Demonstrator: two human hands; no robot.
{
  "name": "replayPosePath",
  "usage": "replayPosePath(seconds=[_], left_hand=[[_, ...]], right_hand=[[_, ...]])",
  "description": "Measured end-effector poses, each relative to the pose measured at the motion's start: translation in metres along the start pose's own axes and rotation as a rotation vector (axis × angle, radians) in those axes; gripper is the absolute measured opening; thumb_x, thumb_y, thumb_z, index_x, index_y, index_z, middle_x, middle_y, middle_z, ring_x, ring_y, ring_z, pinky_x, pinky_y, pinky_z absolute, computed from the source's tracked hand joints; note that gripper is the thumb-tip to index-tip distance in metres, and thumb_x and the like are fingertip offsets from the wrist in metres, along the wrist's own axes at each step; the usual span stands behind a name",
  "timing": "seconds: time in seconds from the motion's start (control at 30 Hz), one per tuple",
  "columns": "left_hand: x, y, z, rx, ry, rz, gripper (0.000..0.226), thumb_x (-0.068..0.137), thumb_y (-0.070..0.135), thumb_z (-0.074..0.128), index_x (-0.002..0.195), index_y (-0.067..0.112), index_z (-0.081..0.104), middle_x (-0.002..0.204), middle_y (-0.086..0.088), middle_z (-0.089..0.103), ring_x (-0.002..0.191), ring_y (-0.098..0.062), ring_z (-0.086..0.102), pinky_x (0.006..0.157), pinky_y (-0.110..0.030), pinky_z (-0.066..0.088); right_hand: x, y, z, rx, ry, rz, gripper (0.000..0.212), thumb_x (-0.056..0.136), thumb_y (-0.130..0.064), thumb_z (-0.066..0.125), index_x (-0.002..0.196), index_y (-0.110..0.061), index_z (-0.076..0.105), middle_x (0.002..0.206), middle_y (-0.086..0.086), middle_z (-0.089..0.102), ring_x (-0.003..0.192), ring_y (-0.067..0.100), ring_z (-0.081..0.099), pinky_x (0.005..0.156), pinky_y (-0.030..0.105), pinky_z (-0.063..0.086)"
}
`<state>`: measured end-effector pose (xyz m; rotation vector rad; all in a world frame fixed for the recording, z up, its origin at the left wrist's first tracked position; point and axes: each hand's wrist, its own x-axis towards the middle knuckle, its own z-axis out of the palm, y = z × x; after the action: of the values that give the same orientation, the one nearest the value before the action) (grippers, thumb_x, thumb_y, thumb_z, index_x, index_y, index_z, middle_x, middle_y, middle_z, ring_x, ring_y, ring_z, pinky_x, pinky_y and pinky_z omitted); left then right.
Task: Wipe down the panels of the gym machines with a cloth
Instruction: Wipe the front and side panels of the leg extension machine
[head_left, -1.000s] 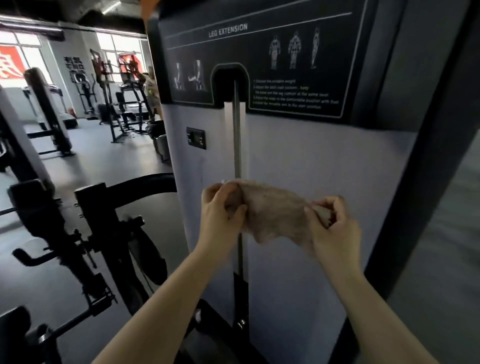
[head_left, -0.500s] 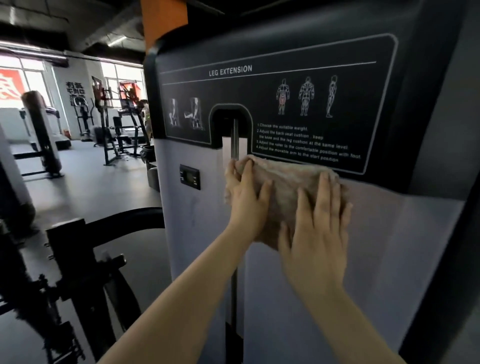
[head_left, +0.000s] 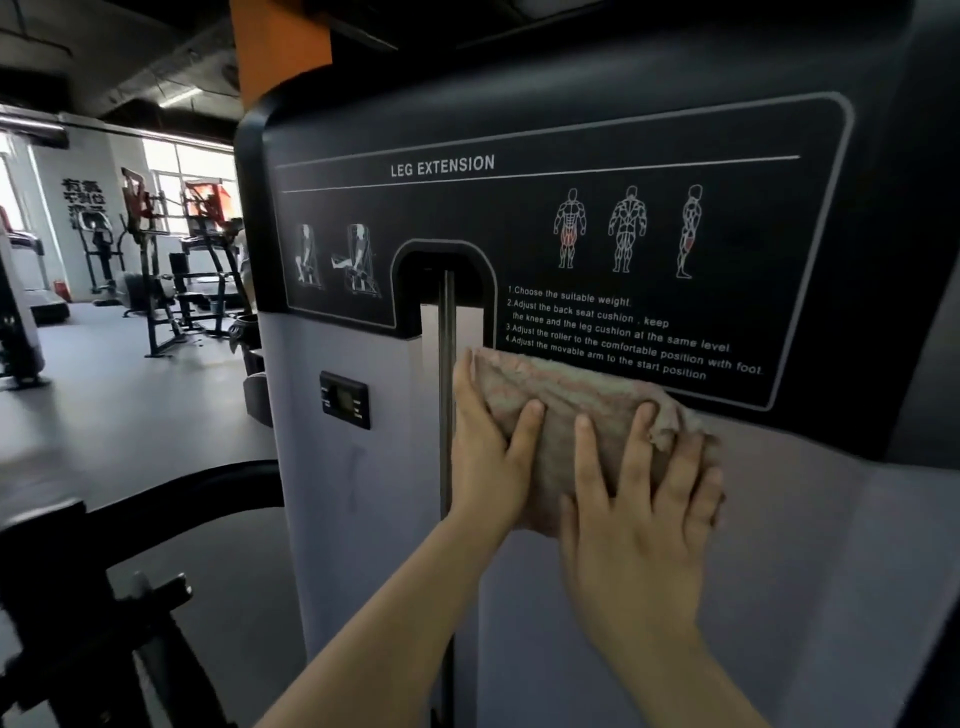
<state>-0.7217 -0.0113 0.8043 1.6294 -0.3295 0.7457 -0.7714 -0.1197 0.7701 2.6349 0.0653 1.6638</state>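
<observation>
My worry is the guide rod (head_left: 445, 395) in the slot just left of the cloth (head_left: 566, 410): if I sweep that way, a loose edge could snag on it or slip into the slot, and my left hand (head_left: 485, 457), already right beside the rod, could knock against it. The cloth is also bunched, not flat, so I judge it could roll under my palms and skip patches of the leg extension panel (head_left: 753, 545). The frayed corner poking up between my right fingers looks likely to drag free.

The cloth lies pressed against the panel just right of the rod, straddling the line where the black instruction placard (head_left: 649, 218) meets the grey face below. Both hands lie on it with fingers straight and spread wide, pressing rather than gripping: my left fingers (head_left: 529, 422) cover its left end, my right hand (head_left: 639, 519) covers its lower right, with cloth showing above and between the fingers.
</observation>
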Motion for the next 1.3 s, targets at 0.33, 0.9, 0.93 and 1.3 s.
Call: replayPosePath(seconds=[0.33, 0.9, 0.93, 1.3], left_hand=[[0.021, -0.019, -0.013, -0.271, -0.242, 0.017, 0.023, 0.088, 0.018, 0.059, 0.099, 0.032, 0.044, 0.097, 0.015, 0.06, 0.085, 0.011, 0.06, 0.072, -0.006, 0.045], [0.04, -0.022, -0.018, -0.32, -0.459, 0.113, 0.02, 0.095, 0.023, 0.047, 0.115, 0.018, 0.041, 0.104, 0.012, 0.056, 0.1, -0.005, 0.058, 0.089, -0.022, 0.047], [0.046, -0.013, -0.018, -0.328, -0.44, 0.123, 0.018, 0.096, 0.022, 0.045, 0.114, 0.017, 0.042, 0.101, 0.013, 0.056, 0.096, -0.004, 0.058, 0.087, -0.022, 0.048], [0.013, -0.047, -0.01, -0.224, -0.339, 0.143, 0.046, 0.091, 0.028, 0.047, 0.133, 0.014, 0.034, 0.119, 0.0, 0.053, 0.11, -0.014, 0.055, 0.095, -0.026, 0.045]], right_hand=[[0.004, -0.038, 0.039, -0.178, 0.138, 0.204, 0.054, 0.098, -0.043, 0.018, 0.143, -0.015, 0.026, 0.147, 0.026, 0.014, 0.134, 0.046, 0.003, 0.112, 0.054, -0.008], [0.033, -0.072, 0.014, -0.027, 0.097, 0.381, 0.06, 0.097, -0.052, 0.004, 0.148, -0.02, 0.008, 0.154, 0.025, 0.004, 0.14, 0.04, -0.009, 0.113, 0.048, -0.01], [0.044, -0.07, 0.01, -0.039, 0.107, 0.381, 0.06, 0.096, -0.053, 0.003, 0.148, -0.022, 0.009, 0.154, 0.025, 0.005, 0.14, 0.041, -0.006, 0.112, 0.049, -0.01], [-0.028, -0.048, 0.049, -0.275, 0.018, 0.164, 0.062, 0.1, -0.045, 0.003, 0.148, -0.008, -0.01, 0.155, 0.01, -0.021, 0.143, 0.033, -0.015, 0.116, 0.048, -0.003]])
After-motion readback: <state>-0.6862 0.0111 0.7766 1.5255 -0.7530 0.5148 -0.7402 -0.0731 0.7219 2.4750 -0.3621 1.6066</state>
